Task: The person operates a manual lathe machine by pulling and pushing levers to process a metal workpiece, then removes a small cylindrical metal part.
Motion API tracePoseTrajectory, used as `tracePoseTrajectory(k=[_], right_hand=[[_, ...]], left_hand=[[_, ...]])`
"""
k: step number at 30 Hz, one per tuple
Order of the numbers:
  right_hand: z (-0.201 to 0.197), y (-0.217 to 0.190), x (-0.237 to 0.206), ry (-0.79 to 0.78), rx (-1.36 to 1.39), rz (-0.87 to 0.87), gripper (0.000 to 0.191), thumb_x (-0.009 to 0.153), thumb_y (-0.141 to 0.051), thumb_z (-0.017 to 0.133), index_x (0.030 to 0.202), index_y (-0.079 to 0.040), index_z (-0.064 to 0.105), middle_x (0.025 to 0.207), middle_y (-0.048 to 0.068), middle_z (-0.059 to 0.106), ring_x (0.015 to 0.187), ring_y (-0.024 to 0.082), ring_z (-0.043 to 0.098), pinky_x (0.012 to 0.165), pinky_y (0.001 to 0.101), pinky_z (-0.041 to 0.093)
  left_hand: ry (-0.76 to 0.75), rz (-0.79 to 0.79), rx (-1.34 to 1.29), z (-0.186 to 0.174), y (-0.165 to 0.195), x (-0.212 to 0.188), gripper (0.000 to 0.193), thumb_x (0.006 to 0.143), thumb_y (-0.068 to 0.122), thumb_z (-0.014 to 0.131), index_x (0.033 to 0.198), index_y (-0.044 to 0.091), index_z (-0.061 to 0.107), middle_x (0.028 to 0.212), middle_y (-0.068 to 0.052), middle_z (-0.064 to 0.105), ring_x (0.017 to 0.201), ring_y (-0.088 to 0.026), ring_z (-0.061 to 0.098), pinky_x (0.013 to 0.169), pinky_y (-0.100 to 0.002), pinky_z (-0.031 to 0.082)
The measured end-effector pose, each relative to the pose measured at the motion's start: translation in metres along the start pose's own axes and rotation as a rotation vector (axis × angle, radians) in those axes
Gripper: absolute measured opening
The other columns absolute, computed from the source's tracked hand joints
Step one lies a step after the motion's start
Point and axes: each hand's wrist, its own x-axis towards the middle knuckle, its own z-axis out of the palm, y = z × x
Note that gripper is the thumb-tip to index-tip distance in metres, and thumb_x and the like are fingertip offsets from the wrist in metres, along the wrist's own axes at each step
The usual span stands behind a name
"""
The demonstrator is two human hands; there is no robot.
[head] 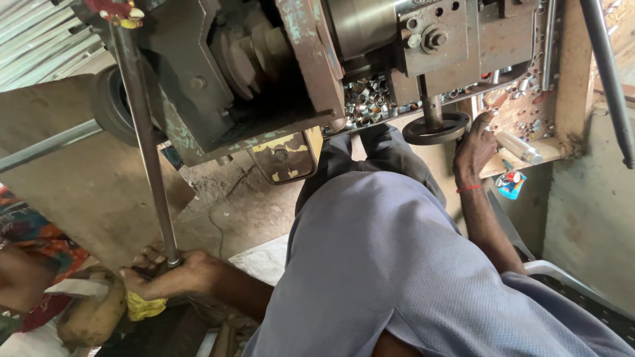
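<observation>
L hand (173, 270), near left, is fisted round the low end of a long steel lever rod (147, 145) rising to the machine (264, 73), w/ a yellow rag (144, 307) under the fingers. R hand (477, 149), far right, fingers curled, touches the black handwheel (436, 127). Best keep the rod grip firm, wheel turns small. Small red-blue packet (510, 183) lies just right of the R wrist.

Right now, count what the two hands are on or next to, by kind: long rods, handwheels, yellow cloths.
Long rods: 1, the long rod in the left hand
Handwheels: 1, the handwheel beside the right hand
Yellow cloths: 1, the yellow cloth
Total: 3
</observation>
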Motion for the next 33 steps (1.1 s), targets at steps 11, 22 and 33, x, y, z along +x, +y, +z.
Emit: tracePoseTrajectory(k=[11, 22, 33], right_hand=[[-0.058, 0.129, -0.157, -0.052, -0.063, -0.028, 0.098, 0.101, -0.084, 0.011, 0.055, -0.001, 0.039, 0.049, 0.008, 0.036, 0.049, 0.020, 0.037, 0.053, 0.0463, 0.033], [-0.072, 0.116, -0.157, -0.110, 0.043, -0.003, 0.093, 0.099, -0.087, 0.014, 0.056, -0.006, 0.035, 0.051, 0.004, 0.033, 0.051, 0.016, 0.033, 0.051, 0.0437, 0.027], [-0.076, 0.119, -0.160, -0.235, 0.277, 0.119, 0.083, 0.097, -0.088, 0.020, 0.062, -0.014, 0.035, 0.055, -0.003, 0.038, 0.048, 0.008, 0.041, 0.040, 0.0310, 0.033]], left_hand=[[0.125, 0.012, 0.105, -0.130, 0.133, 0.023, 0.035, 0.086, 0.031, 0.068, 0.099, -0.001, 0.063, 0.083, -0.008, 0.060, 0.073, -0.023, 0.065, 0.063, -0.036, 0.056], [0.087, 0.015, 0.071, -0.138, 0.144, 0.028, 0.027, 0.087, 0.029, 0.070, 0.091, 0.004, 0.061, 0.080, -0.006, 0.058, 0.071, -0.021, 0.063, 0.062, -0.033, 0.053], [0.104, -0.025, 0.051, -0.136, 0.150, 0.011, 0.024, 0.088, 0.028, 0.069, 0.093, 0.005, 0.066, 0.073, -0.003, 0.056, 0.066, -0.017, 0.059, 0.061, -0.031, 0.048]])
